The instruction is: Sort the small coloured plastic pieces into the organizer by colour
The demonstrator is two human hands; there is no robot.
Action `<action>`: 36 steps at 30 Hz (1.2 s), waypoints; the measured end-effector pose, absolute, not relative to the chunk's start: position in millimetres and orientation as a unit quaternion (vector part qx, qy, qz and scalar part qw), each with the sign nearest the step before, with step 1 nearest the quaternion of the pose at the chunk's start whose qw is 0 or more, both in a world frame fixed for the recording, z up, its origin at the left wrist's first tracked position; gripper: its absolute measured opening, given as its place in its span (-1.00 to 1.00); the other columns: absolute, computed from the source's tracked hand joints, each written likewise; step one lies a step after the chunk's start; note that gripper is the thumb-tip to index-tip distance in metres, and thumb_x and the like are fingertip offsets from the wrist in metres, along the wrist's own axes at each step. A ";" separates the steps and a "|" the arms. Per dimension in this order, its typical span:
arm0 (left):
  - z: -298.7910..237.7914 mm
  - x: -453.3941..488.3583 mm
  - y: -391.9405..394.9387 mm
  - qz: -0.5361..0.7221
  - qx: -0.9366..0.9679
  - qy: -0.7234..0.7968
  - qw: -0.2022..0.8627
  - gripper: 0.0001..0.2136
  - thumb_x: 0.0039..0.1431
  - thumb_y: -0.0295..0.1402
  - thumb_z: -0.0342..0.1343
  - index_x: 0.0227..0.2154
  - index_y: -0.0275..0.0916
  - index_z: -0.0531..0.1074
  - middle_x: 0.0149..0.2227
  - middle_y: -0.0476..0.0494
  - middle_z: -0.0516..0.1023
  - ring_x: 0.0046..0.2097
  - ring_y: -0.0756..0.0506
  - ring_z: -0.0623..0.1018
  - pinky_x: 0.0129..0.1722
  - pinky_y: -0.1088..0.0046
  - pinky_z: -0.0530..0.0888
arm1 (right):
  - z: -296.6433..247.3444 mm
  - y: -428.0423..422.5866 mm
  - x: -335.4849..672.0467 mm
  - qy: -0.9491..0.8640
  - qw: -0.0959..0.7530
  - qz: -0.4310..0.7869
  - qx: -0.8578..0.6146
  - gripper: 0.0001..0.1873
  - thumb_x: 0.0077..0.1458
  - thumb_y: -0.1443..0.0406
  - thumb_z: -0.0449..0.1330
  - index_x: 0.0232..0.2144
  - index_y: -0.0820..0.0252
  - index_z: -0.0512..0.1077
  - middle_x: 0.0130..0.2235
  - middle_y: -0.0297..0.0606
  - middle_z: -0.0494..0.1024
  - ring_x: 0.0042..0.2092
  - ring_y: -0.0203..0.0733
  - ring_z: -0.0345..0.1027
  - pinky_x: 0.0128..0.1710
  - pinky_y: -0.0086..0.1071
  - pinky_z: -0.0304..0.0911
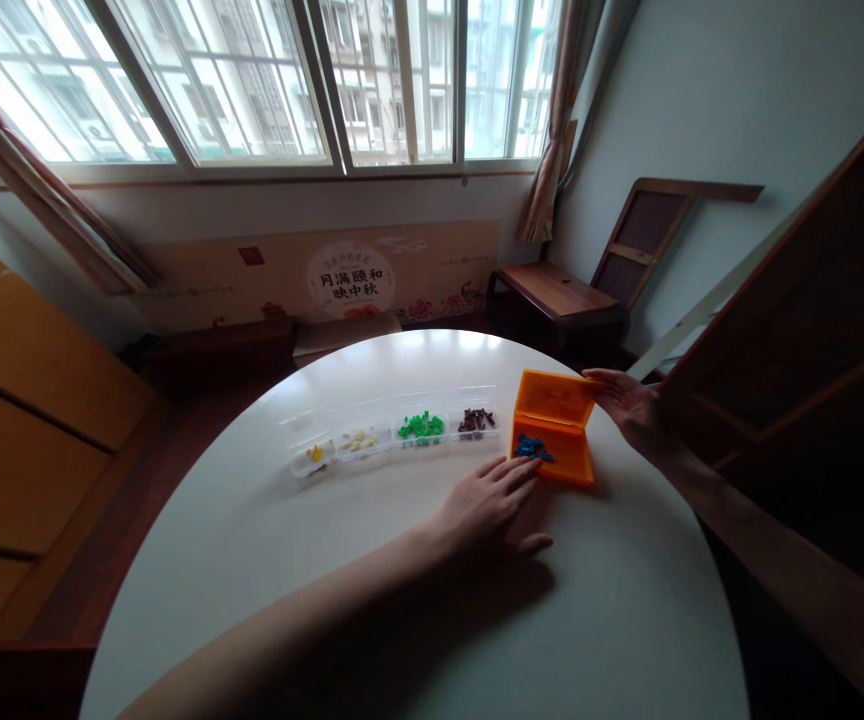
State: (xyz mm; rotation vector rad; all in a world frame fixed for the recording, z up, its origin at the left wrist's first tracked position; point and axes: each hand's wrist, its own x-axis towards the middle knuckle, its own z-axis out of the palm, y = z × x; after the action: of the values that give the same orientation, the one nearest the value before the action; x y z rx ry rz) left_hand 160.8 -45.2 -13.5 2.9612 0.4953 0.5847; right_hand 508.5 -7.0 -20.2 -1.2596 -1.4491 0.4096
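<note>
An orange hinged box [571,462] sits on the table with its lid [552,397] raised. Small blue pieces [531,448] are heaped in the left part of its base. My left hand [492,497] rests over the front left edge of the box, its fingers stretched toward the blue pieces and its thumb spread away. At the lid's upper right corner, my right hand [627,405] grips the edge between fingers and thumb. Left of the box stand clear containers with dark brown pieces [475,422], green pieces [421,428], pale yellow pieces [359,439] and yellow pieces [316,453].
Everything stands on a round white table [267,600]. Behind it is a low wooden stool or bench [556,290], with a wooden frame [646,235] leaning against the wall. Barred windows [394,80] fill the far side, and orange-brown cabinets [19,430] line the left.
</note>
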 end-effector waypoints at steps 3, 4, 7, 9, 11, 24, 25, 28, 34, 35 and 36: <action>-5.3 152.6 -43.8 0.236 0.948 0.206 0.059 -0.40 0.44 0.07 0.13 0.32 -0.26 0.41 0.34 -0.30 0.53 0.30 -0.32 0.56 0.35 0.07 0.47 | -13.2 -48.0 500.5 -0.647 0.524 0.114 -0.542 -0.67 0.36 0.07 0.36 0.11 -0.07 0.63 0.08 -0.23 0.71 0.11 0.10 0.64 0.23 0.04 0.55; -2.4 150.6 -43.2 0.256 0.938 0.225 0.065 -0.44 0.43 0.04 0.15 0.30 -0.22 0.42 0.31 -0.30 0.56 0.27 -0.32 0.57 0.30 0.04 0.50 | -10.7 -59.3 496.6 -0.666 0.518 0.086 -0.530 -0.72 0.37 0.11 0.36 0.09 -0.08 0.64 0.06 -0.24 0.73 0.08 0.09 0.65 0.20 0.04 0.57; 3.6 147.3 -41.4 0.323 0.903 0.274 0.075 -0.54 0.42 -0.05 0.19 0.23 -0.18 0.43 0.24 -0.31 0.58 0.24 -0.33 0.57 0.24 0.02 0.54 | -3.3 -84.7 483.2 -0.771 0.448 0.045 -0.450 -0.70 0.40 0.25 0.33 0.13 -0.12 0.64 0.07 -0.25 0.73 0.07 0.06 0.65 0.14 0.00 0.61; 4.2 146.7 -40.3 0.352 0.886 0.292 0.077 -0.58 0.41 -0.09 0.21 0.19 -0.18 0.43 0.21 -0.31 0.58 0.23 -0.32 0.56 0.24 0.02 0.54 | 0.4 -95.5 475.2 -0.829 0.385 0.047 -0.402 -0.61 0.40 0.32 0.31 0.21 -0.13 0.59 0.12 -0.23 0.71 0.11 0.04 0.63 0.12 -0.03 0.61; 2.3 146.9 -39.0 0.349 0.884 0.300 0.078 -0.57 0.40 -0.10 0.22 0.20 -0.17 0.40 0.23 -0.31 0.56 0.25 -0.33 0.55 0.24 0.00 0.54 | 3.1 -102.2 469.8 -0.860 0.347 0.044 -0.373 -0.55 0.38 0.35 0.31 0.25 -0.12 0.55 0.13 -0.22 0.70 0.12 0.02 0.62 0.11 -0.05 0.61; -10.0 147.3 -36.1 0.226 0.925 0.288 0.099 -0.36 0.38 -0.05 0.23 0.39 -0.22 0.25 0.45 -0.36 0.37 0.32 -0.38 0.54 0.29 -0.02 0.57 | 10.9 -96.9 446.3 -0.866 0.236 0.061 -0.437 -0.13 0.27 0.12 0.38 0.52 0.00 0.19 0.53 -0.06 0.20 0.47 0.25 0.21 0.40 0.17 0.32; -10.3 147.4 -35.7 0.224 0.927 0.285 0.098 -0.34 0.39 -0.04 0.22 0.41 -0.23 0.24 0.45 -0.36 0.37 0.33 -0.38 0.53 0.30 -0.02 0.55 | 9.2 -96.3 443.0 -0.862 0.230 0.056 -0.448 -0.14 0.28 0.13 0.36 0.52 -0.01 0.19 0.53 -0.08 0.20 0.47 0.24 0.22 0.41 0.17 0.32; -11.0 147.9 -34.2 0.214 0.931 0.282 0.089 -0.29 0.39 0.00 0.21 0.44 -0.26 0.20 0.47 -0.37 0.35 0.37 -0.38 0.49 0.36 -0.02 0.50 | 5.4 -96.4 438.1 -0.844 0.222 0.026 -0.487 -0.21 0.24 0.17 0.37 0.45 -0.03 0.29 0.50 -0.11 0.25 0.43 0.26 0.24 0.40 0.17 0.33; -13.1 148.8 -32.7 0.206 0.933 0.285 0.080 -0.24 0.37 0.00 0.23 0.47 -0.25 0.15 0.48 -0.38 0.32 0.42 -0.37 0.44 0.40 -0.02 0.44 | -1.3 -94.1 446.9 -0.794 0.206 -0.024 -0.572 -0.24 0.17 0.11 0.40 0.37 0.03 0.36 0.36 -0.11 0.45 0.29 0.25 0.33 0.34 0.13 0.37; -13.5 149.1 -32.6 0.207 0.933 0.283 0.079 -0.25 0.37 0.00 0.23 0.46 -0.25 0.16 0.48 -0.39 0.33 0.41 -0.38 0.44 0.40 -0.03 0.44 | -3.4 -91.8 449.1 -0.782 0.209 -0.036 -0.586 -0.27 0.18 0.08 0.39 0.35 0.05 0.37 0.33 -0.09 0.47 0.27 0.26 0.34 0.32 0.13 0.38; -13.9 149.4 -32.6 0.209 0.933 0.282 0.078 -0.26 0.37 0.00 0.23 0.45 -0.26 0.19 0.47 -0.40 0.34 0.41 -0.38 0.44 0.39 -0.04 0.43 | -5.8 -88.7 451.1 -0.769 0.216 -0.049 -0.600 -0.29 0.19 0.06 0.39 0.32 0.07 0.39 0.30 -0.07 0.49 0.24 0.27 0.35 0.30 0.13 0.39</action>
State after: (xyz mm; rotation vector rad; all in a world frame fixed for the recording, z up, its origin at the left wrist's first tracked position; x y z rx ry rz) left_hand 149.4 -32.6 -13.9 2.7951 0.8434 0.6256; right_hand 451.1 -88.7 -5.8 -1.6625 -2.1314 -0.1360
